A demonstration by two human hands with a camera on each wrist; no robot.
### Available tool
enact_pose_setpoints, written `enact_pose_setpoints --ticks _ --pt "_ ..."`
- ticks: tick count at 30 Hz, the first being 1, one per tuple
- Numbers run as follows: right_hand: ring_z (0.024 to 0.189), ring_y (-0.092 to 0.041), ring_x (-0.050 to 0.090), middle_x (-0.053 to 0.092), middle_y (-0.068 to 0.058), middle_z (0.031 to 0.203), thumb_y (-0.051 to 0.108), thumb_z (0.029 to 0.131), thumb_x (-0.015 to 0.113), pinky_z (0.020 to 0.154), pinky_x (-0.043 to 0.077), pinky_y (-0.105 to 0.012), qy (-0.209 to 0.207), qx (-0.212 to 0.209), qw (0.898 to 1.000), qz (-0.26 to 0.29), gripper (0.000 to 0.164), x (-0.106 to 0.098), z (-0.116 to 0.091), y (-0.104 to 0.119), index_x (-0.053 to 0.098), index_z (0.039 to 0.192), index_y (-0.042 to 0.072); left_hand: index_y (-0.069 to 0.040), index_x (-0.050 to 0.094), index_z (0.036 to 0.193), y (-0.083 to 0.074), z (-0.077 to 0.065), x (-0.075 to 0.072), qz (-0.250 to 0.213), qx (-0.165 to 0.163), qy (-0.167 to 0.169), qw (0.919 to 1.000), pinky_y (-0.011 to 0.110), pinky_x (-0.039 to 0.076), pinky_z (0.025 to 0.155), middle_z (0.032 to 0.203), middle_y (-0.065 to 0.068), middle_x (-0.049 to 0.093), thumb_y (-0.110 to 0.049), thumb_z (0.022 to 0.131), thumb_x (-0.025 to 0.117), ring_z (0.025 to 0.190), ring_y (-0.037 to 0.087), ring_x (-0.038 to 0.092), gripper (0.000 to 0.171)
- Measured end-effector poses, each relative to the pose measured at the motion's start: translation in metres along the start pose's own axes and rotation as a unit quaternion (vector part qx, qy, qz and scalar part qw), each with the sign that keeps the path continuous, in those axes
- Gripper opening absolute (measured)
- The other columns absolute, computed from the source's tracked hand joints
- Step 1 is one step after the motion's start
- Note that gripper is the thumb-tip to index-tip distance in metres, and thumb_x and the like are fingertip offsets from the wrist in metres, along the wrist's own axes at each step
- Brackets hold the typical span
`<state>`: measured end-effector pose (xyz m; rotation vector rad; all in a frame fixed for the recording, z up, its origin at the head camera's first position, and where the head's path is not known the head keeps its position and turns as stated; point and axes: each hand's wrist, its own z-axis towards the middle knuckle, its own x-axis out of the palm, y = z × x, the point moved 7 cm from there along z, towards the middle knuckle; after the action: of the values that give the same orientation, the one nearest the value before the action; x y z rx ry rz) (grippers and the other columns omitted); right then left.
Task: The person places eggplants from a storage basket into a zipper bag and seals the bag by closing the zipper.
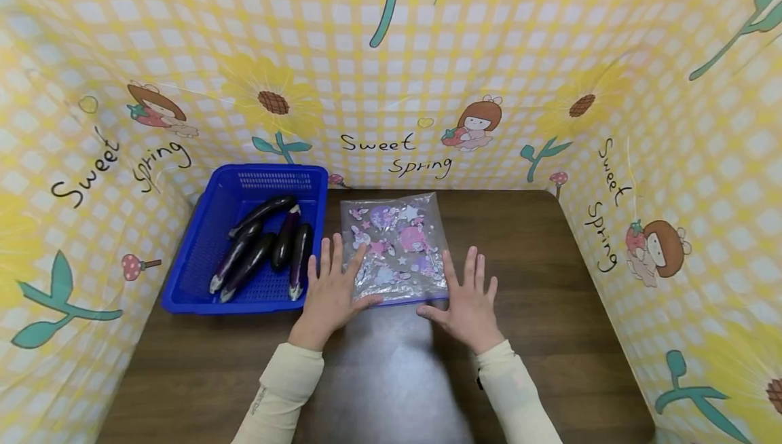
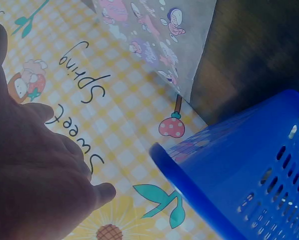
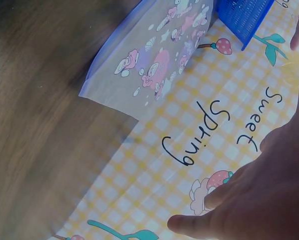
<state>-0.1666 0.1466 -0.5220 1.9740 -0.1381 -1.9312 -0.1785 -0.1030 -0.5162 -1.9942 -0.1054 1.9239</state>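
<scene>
A clear plastic zip bag (image 1: 396, 254) with pink and purple cartoon prints lies flat on the brown table, its purple zip edge toward me. My left hand (image 1: 330, 294) has its fingers spread at the bag's left side, close to the blue basket. At the bag's lower right corner is my right hand (image 1: 469, 307), fingers also extended. Neither hand grips anything; whether they touch the bag is hard to tell. Several dark purple eggplants (image 1: 249, 264) lie inside the blue plastic basket (image 1: 238, 309). The right wrist view shows the bag (image 3: 139, 70) beyond the right hand (image 3: 259, 185).
Brown wooden tabletop (image 1: 537, 261) extends to the right of the bag and toward me. A yellow-and-white checked cloth (image 1: 391, 104) with flowers, cartoon figures and lettering walls the table at the back and both sides. The basket stands against the left back corner.
</scene>
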Motion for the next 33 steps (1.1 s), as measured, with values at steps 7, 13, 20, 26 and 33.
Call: enact_pose_setpoints --ticks 7,13,20,26,33 --pt "0.149 -0.044 -0.013 -0.018 -0.024 0.163 0.074 0.077 0.07 0.106 0.008 -0.078 -0.006 -0.001 1.0 0.004 0.119 0.001 0.005 -0.002 0.009 0.164 0.019 -0.026 0.015 0.164 -0.001 0.005 -0.002 -0.008 0.004 0.001 1.0 0.062 -0.008 0.115 0.165 0.021 -0.012 -0.067 0.087 0.065 0.148 0.037 -0.021 0.1" --pt "0.149 -0.042 -0.016 -0.021 -0.023 0.162 0.072 0.08 0.07 0.107 0.006 -0.077 -0.012 -0.002 1.0 0.014 0.117 -0.002 0.007 -0.002 0.008 0.164 0.02 -0.024 0.02 0.163 0.006 0.004 -0.008 -0.008 0.005 -0.024 0.9997 0.064 -0.003 0.115 0.165 0.022 -0.008 -0.061 0.091 0.065 0.151 0.041 -0.011 0.093" --pt "0.149 -0.04 -0.016 -0.019 -0.022 0.163 0.07 0.082 0.07 0.108 0.006 -0.076 -0.014 -0.01 1.0 0.025 0.113 0.001 0.009 -0.003 0.01 0.164 0.02 -0.017 0.023 0.162 0.034 0.002 -0.014 -0.04 -0.024 -0.045 0.9979 0.066 0.0 0.114 0.165 0.026 0.001 -0.058 0.092 0.065 0.151 0.042 -0.006 0.091" --pt "0.15 -0.043 -0.009 -0.011 -0.026 0.164 0.066 0.082 0.073 0.107 0.01 -0.077 -0.019 -0.02 0.999 0.031 0.111 0.006 0.011 -0.006 0.014 0.164 0.02 -0.01 0.022 0.161 0.066 -0.004 -0.018 -0.063 -0.063 -0.049 0.9947 0.069 0.004 0.112 0.164 0.028 0.003 -0.058 0.096 0.058 0.151 0.043 -0.003 0.088" --pt "0.15 -0.045 -0.002 -0.005 -0.028 0.164 0.062 0.081 0.076 0.107 0.01 -0.076 -0.023 -0.036 0.998 0.035 0.109 0.01 0.015 -0.007 0.018 0.163 0.021 -0.007 0.024 0.16 0.096 -0.013 -0.026 -0.076 -0.095 -0.049 0.9914 0.07 0.002 0.112 0.163 0.03 0.006 -0.06 0.098 0.053 0.15 0.045 0.001 0.087"
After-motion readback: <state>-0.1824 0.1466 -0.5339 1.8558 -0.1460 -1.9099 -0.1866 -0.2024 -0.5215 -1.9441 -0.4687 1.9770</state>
